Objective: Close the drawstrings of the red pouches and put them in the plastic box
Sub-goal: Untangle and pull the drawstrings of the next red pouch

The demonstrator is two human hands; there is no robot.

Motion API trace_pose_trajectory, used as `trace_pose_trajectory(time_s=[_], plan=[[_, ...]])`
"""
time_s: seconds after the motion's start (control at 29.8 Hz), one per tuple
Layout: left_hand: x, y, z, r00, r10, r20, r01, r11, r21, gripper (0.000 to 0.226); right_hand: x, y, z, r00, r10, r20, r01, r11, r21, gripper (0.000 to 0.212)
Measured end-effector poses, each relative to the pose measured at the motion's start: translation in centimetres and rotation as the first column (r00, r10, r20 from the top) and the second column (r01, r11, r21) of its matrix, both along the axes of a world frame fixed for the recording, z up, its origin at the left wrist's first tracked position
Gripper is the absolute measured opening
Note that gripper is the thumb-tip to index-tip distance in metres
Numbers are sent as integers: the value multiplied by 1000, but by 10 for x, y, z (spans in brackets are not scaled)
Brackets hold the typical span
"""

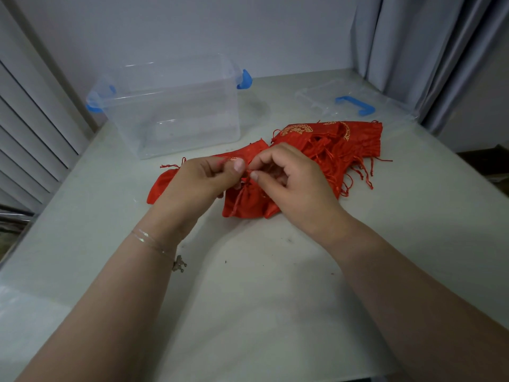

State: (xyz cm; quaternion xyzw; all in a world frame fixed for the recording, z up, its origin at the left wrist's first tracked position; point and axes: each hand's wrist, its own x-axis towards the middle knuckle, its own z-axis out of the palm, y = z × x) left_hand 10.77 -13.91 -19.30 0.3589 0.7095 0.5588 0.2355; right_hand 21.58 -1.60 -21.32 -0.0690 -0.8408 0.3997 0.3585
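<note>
Pinching thin drawstrings (pixel 246 172), left hand (pixel 203 177) and right hand (pixel 292 183) cinch a soft, limp red pouch (pixel 245 202); grip the cords.

Light is dim, cool and even, with a bluish-grey cast over the table (pixel 275 271) and the wall (pixel 192 28); its source is not visible. Shadows are soft and faint: a pale one beside the plastic box (pixel 170 106), another under the forearms. Wide-angle bending curves the shutter slats (pixel 30 128) at left and the curtain (pixel 429 51) at right, and the corners go soft, though the centre stays fairly sharp.
</note>
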Motion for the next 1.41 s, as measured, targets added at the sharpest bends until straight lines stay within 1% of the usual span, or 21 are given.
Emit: trace_pose_trajectory(time_s=[0.03, 0.1, 0.2, 0.27, 0.37, 0.44, 0.47, 0.5, 0.57, 0.64, 0.71, 0.77, 0.87, 0.94, 1.04, 1.18, 1.28, 1.34, 1.41], plan=[[-1, -2, 2, 999, -52, -10, 52, 998, -33, 24, 0, 1, 0, 1000, 1, -4, -1, 1000, 16, 6], [-4, -5, 3, 993, -119, -5, 118, 990, -83, 24, 2, 3, 1, 1000, 8, -7, -7, 998, 69, 6], [-2, -5, 5, 995, -76, -58, 70, 993, -93, 20, 3, 4, 3, 999, 29, -22, -24, 981, 193, 6], [2, -4, 6, 989, -41, -143, 26, 994, -107, 15, 4, 5, 4, 999, 32, -18, -26, 958, 287, 6], [7, -2, 7, 959, -26, -284, -13, 991, -133, 10, 3, 5, 3, 999, 34, -3, -31, 936, 351, 6], [10, -2, 7, 930, -19, -366, -36, 989, -143, 13, 3, 4, 3, 998, 63, 10, -62, 943, 327, 9], [11, -1, 6, 917, -22, -398, -40, 988, -147, 18, 3, 3, 3, 995, 94, 33, -99, 960, 261, 12], [12, -1, 6, 910, -26, -415, -39, 988, -149, 19, 4, 2, 4, 989, 132, 68, -141, 977, 159, 16], [11, -1, 5, 929, -16, -369, -33, 991, -127, 13, 5, 2, 4, 970, 186, 158, -183, 983, -29, 29], [8, -2, 6, 960, 13, -281, -36, 996, -79, 5, 6, 4, 2, 946, 199, 257, -175, 978, -113, 38], [5, -4, 6, 976, 15, -215, -22, 999, -33, 3, 5, 8, -1, 932, 173, 317, -159, 985, -69, 35], [4, -5, 6, 989, 16, -148, -16, 1000, 1, 2, 4, 11, -1, 943, 118, 310, -117, 993, -19, 25], [3, -5, 5, 997, 33, -70, -30, 999, 46, 4, 3, 13, -2, 957, 83, 279, -69, 996, -61, 11], [3, -4, 5, 997, 61, -43, -58, 996, 61, 8, 4, 13, -2, 959, 46, 280, -37, 999, -34, 6], [-1, -4, 5, 993, 115, -19, -114, 992, 55, 9, 6, 15, 1, 966, 6, 260, -7, 1000, 6, 8], [-4, -4, 4, 991, 128, 47, -130, 991, 41, 12, 9, 11, 6, 951, 111, 289, -113, 994, -7, 6], [-4, -5, 4, 993, 114, 43, -115, 993, 25, 12, 8, 10, 4, 938, 156, 309, -158, 987, -17, 5], [-4, -6, 5, 995, 99, 23, -100, 995, 15, 11, 7, 14, 2, 954, 114, 278, -122, 993, 8, 6], [-1, -7, 6, 998, 55, 5, -55, 998, 10, 10, 6, 18, 2, 978, 66, 199, -74, 997, 34, 7]])
